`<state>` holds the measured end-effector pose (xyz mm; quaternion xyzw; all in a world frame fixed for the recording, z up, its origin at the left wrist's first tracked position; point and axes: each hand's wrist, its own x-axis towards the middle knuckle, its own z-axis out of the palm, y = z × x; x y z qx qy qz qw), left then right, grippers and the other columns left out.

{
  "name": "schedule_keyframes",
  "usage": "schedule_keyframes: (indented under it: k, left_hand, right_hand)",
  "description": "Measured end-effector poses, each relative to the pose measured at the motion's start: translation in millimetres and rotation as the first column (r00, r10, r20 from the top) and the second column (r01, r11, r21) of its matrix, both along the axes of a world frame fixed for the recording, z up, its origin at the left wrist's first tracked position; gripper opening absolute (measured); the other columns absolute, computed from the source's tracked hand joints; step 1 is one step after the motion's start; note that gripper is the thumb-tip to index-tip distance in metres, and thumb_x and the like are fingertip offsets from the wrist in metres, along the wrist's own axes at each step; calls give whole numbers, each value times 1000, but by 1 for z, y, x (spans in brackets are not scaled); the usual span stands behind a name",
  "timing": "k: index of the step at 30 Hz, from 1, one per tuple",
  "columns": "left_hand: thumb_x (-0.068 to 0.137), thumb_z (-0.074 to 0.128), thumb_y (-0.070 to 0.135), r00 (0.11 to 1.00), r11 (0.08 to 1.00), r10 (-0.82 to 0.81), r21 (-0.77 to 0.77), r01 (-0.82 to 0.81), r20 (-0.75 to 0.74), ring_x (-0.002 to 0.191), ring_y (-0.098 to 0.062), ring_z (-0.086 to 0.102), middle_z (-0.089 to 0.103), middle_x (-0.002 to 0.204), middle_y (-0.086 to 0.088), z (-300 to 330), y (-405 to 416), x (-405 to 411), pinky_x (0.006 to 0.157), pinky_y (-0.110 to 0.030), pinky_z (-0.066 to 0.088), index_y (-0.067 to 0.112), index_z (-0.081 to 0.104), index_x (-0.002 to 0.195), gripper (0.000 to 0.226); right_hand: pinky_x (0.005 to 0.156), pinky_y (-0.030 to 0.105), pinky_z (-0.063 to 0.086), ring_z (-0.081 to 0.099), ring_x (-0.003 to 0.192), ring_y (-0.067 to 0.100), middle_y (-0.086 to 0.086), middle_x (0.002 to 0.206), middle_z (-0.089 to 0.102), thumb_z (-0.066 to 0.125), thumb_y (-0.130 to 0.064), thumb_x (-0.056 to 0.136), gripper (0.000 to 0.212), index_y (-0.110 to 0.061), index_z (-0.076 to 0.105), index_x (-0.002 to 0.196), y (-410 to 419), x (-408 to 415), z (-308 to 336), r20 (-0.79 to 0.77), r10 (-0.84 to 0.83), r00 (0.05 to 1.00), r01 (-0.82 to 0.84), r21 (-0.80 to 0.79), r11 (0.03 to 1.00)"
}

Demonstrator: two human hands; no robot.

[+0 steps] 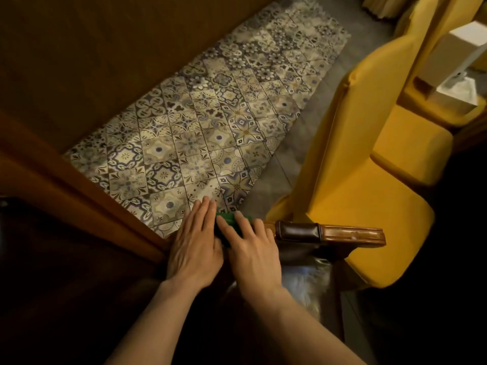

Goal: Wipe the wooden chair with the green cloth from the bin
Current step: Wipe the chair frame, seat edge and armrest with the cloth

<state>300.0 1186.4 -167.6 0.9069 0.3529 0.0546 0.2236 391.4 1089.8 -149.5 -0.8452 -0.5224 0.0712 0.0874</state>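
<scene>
Head view, looking down: both hands lie side by side at lower centre of the frame, palms down, on the cloth (227,224). Only a small green patch of cloth shows, between and just beyond the fingers. The left hand (195,246) is flat with fingers straight and pressed together, pointing to the top of the frame. The right hand (251,252) is flat too, fingers slightly spread, covering the cloth where it lies on the chair (350,234) armrest. That wooden armrest runs rightward from the hands, with a dark leather pad (299,231) on top just beside the right fingertips. A patterned rug (210,122) fills the middle of the frame above the hands. Yellow seats (369,180) line the right side. Dark wood panelling (79,61) takes the upper left.
</scene>
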Motion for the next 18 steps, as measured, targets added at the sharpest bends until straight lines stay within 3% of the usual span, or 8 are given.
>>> schedule_keyframes:
  k: [4,8,12,15,18]
  left_hand:
    - [92,32,18,999,999,29,-44,-28,28,150,-9,-14,-7,166,-2,-17,0,1,120,-27,-10,13,-4,157,74]
    - [88,31,21,998,999,31,-23,-29,57,150,-10,-14,-6,166,-4,-23,-2,1,122,-30,-5,12,-4,157,78]
    - [96,38,32,999,1000,25,7,-25,21,151,-12,-13,-6,166,-4,-29,-2,2,122,-32,-2,13,-7,157,78]
    - [99,24,49,999,998,26,66,-23,-38,150,-13,-15,-8,165,-5,-31,-3,3,122,-33,-4,12,-8,157,76]
    - [98,10,53,996,994,22,113,-12,-82,150,-13,-17,-8,165,-5,-32,-5,4,121,-32,-8,12,-8,156,74]
  right_hand:
    - [88,46,44,38,141,32,0,159,38,54,-30,94,61,-30,35,151,7,-2,-23,56,56,997,-56,6,998]
    - [90,46,45,47,133,32,0,154,46,44,-31,94,55,-26,40,149,5,6,-27,104,105,989,-104,-11,995]
    - [89,46,48,53,125,33,2,150,51,38,-29,94,54,-21,45,146,-3,20,-22,166,119,979,-109,-68,992]
    - [94,49,46,49,129,36,5,153,47,52,-23,93,59,-19,39,150,-19,33,-19,155,86,984,-69,-111,991]
    - [97,48,44,46,132,35,6,155,44,53,-19,92,62,-19,35,152,-31,45,-13,138,41,990,-20,-149,989]
